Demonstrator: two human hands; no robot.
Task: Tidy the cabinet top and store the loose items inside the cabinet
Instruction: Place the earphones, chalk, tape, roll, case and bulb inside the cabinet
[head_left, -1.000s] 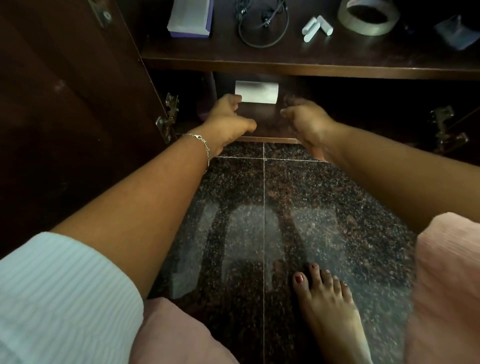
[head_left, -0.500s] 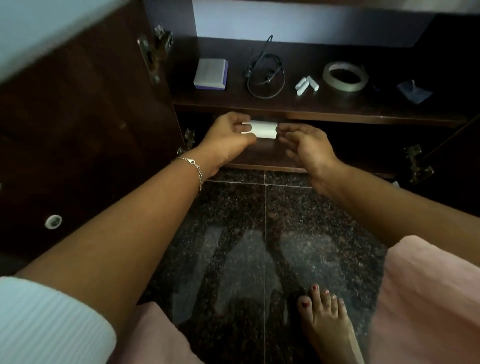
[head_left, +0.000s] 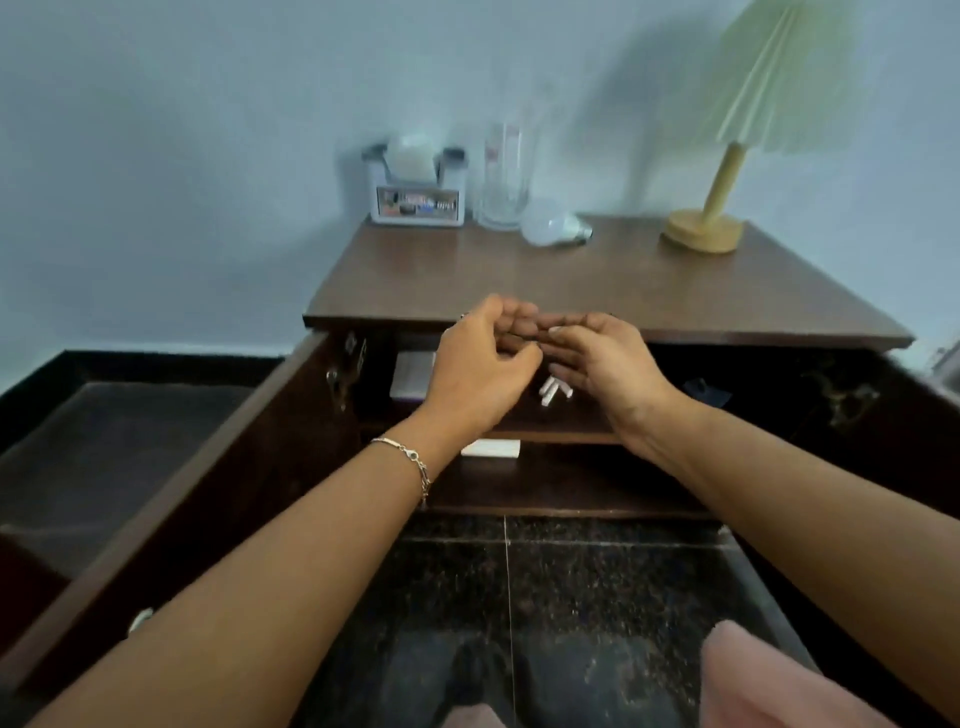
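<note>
**Bare hands meet at the cabinet's edge; the bulb lies at twelve o'clock**

A person crouched before an open cabinet (head_left: 571, 483) holds both hands together at the front lip of the cabinet top (head_left: 597, 280). The left hand (head_left: 480, 364) is loosely curled, thumb against forefinger, with nothing visible in it. The right hand (head_left: 610, 364) is relaxed and half open, its fingertips brushing the left's, and it too looks empty. A pale speck shows between the two hands, too small to identify.

Loose items still wait on the top. A light bulb (head_left: 550, 228) lies on its side at twelve o'clock from the hands, well beyond them near the back wall. Its long axis runs nine to three, with the metal cap pointing to three. A glass (head_left: 506, 182) stands just beside it at eleven o'clock, and a tissue box (head_left: 415, 200) stands farther toward ten. A lamp (head_left: 701, 236) occupies the far corner at two o'clock.

Inside, a white box (head_left: 413, 374) and small white sticks (head_left: 553, 391) sit on the upper shelf, partly hidden by the hands. A white roll (head_left: 491, 448) lies on the shelf below. The door (head_left: 208, 467) hangs open toward eight o'clock.

The bulb sits almost centred between the hands, a shade toward the right, which seems the nearer for a straight reach forward. Being round, it will probably roll toward or away from the person if it is nudged rather than grasped.
</note>
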